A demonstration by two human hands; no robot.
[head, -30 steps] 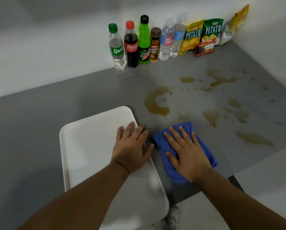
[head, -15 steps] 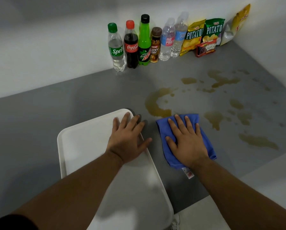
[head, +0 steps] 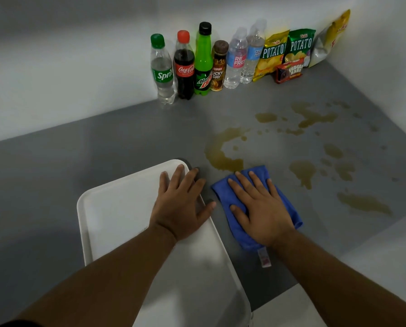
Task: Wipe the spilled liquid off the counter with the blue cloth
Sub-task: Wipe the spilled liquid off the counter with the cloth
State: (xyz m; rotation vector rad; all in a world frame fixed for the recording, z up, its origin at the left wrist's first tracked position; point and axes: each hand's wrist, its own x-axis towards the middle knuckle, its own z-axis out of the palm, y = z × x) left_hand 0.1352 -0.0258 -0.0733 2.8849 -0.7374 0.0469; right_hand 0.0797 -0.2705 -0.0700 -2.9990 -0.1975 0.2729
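On the grey counter [head: 103, 161], which fills most of the view and meets white walls [head: 56, 67] in a corner, the job looks barely begun. A white tray [head: 117, 208] lies at the near edge, left of the work. The spill [head: 217, 159] is yellow-brown and scattered. One curved puddle sits just beyond the cloth, and further patches [head: 302, 172] and drops reach right and back toward the corner, all apparently unwiped. The blue cloth [head: 289, 210] lies folded on the counter between the tray and those patches. Its far edge is at the near end of the curved puddle, whether touching or just short I cannot tell. The right hand [head: 261, 211] lies flat on the cloth, fingers straight and a little spread, pressing it down. The left hand [head: 180, 204] rests flat on the tray's far right corner, fingers spread, tips over its rim. Nearly all the wiping seems left to do, likely several passes outward. Bottles [head: 204, 60] and snack packs [head: 289, 50] line the back wall, well apart from the wet area. A small tag [head: 264, 257] hangs from the cloth's near end.
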